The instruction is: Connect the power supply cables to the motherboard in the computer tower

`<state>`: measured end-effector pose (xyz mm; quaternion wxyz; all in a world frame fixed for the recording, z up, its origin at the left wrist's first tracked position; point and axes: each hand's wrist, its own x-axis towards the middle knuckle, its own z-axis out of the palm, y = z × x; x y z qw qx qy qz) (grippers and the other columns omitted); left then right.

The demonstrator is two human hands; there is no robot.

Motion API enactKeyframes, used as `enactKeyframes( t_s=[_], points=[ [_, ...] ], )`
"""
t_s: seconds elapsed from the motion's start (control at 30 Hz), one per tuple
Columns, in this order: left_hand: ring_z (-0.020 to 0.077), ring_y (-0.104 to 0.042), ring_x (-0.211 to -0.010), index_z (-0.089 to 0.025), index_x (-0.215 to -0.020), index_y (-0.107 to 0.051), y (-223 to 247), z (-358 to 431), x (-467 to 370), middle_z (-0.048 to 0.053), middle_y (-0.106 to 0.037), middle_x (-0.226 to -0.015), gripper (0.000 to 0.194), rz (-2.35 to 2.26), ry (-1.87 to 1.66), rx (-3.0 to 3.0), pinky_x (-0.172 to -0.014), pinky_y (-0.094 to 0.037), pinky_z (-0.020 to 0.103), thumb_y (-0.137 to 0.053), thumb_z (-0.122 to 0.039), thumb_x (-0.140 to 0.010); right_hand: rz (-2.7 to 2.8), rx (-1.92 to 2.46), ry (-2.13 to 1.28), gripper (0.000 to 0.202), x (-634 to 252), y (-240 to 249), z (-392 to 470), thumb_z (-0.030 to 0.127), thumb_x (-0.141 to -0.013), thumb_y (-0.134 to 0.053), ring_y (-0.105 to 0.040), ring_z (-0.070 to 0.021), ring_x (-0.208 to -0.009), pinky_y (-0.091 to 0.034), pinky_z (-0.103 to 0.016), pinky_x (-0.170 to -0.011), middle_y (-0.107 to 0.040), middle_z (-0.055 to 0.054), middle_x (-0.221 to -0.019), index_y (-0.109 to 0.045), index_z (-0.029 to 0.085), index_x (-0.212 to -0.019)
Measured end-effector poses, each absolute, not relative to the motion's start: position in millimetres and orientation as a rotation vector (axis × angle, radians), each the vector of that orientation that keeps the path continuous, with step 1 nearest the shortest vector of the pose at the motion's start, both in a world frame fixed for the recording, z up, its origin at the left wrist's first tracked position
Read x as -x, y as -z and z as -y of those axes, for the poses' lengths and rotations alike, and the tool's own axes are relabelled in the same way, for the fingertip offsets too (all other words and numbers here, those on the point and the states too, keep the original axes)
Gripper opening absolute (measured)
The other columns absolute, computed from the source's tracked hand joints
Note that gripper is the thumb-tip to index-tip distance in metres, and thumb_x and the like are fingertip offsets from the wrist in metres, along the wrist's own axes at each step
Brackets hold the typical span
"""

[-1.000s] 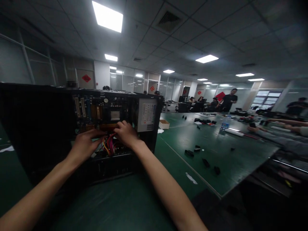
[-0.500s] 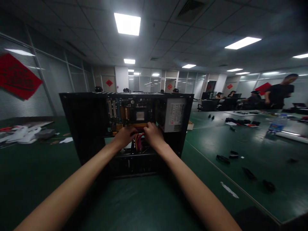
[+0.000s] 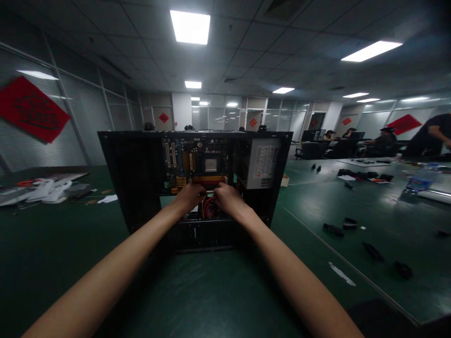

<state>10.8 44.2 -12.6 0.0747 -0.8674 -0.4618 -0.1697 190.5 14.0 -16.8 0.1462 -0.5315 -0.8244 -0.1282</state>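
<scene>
Left hand [image 3: 191, 197] and right hand [image 3: 230, 199] curled inside the computer case [image 3: 218, 238], their grip too hidden to tell, coloured cables [image 3: 209, 208] between and below them

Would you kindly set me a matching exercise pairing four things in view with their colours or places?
Things:
1. computer case
2. power supply
3. cables
4. plastic bottle

Descriptions:
A. red and yellow, low inside the case
B. on the green table, far to the right
C. black, with its open side facing the camera
D. grey and labelled, upper right inside the case

Pairs: 1-C, 2-D, 3-A, 4-B
</scene>
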Motion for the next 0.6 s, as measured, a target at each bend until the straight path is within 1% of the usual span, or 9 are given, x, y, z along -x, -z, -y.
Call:
enactKeyframes(
  t_s=[0.1, 0.3, 0.47, 0.53, 0.6],
  points=[
    [0.0204, -0.069, -0.098, -0.016, -0.101, -0.073, 12.5, -41.8, -13.0, 0.008, -0.074, -0.103, 0.019, 1.398, 0.474, 2.581, -0.085, -0.050, 0.026, -0.060, -0.016, -0.088, 2.388, 1.536, 0.348, 0.021, -189.4, 15.5, -13.0, 0.020, -0.089, -0.056, -0.064, -0.0258, -0.102, -0.051, -0.031, -0.080, -0.061, -0.014, -0.114, -0.070, 0.013, -0.103],
    [0.0250, -0.066, -0.104, -0.016, -0.109, -0.066, 16.3, -47.1, -14.7, 0.012, -0.069, -0.111, 0.021, 1.435, 0.439, 2.489, -0.086, -0.050, 0.032, -0.056, -0.023, -0.092, 2.398, 1.515, 0.359, 0.021, -191.8, 17.2, -12.6, 0.017, -0.089, -0.055, -0.063, -0.0236, -0.102, -0.049, -0.028, -0.085, -0.060, -0.015, -0.115, -0.070, 0.012, -0.104],
    [0.0269, -0.069, -0.097, -0.014, -0.100, -0.071, 16.7, -49.1, -14.8, 0.014, -0.072, -0.102, 0.020, 1.466, 0.369, 2.478, -0.084, -0.051, 0.033, -0.056, -0.024, -0.091, 2.420, 1.478, 0.355, 0.024, -191.7, 18.9, -11.6, 0.015, -0.091, -0.051, -0.064, -0.0236, -0.099, -0.048, -0.028, -0.082, -0.059, -0.015, -0.112, -0.071, 0.012, -0.104],
    [0.0265, -0.069, -0.096, -0.015, -0.099, -0.073, 17.1, -49.6, -14.5, 0.013, -0.073, -0.100, 0.022, 1.472, 0.358, 2.485, -0.084, -0.051, 0.033, -0.055, -0.024, -0.092, 2.432, 1.480, 0.349, 0.027, -190.9, 18.6, -10.3, 0.014, -0.092, -0.048, -0.064, -0.0234, -0.098, -0.048, -0.029, -0.081, -0.059, -0.015, -0.112, -0.070, 0.012, -0.106],
    [0.0250, -0.070, -0.097, -0.018, -0.101, -0.074, 17.7, -50.0, -14.1, 0.012, -0.073, -0.101, 0.024, 1.486, 0.360, 2.491, -0.084, -0.050, 0.031, -0.053, -0.024, -0.092, 2.435, 1.472, 0.349, 0.029, -190.2, 18.3, -9.2, 0.013, -0.093, -0.046, -0.064, -0.0228, -0.099, -0.047, -0.029, -0.083, -0.057, -0.015, -0.114, -0.069, 0.013, -0.110]
  ],
)
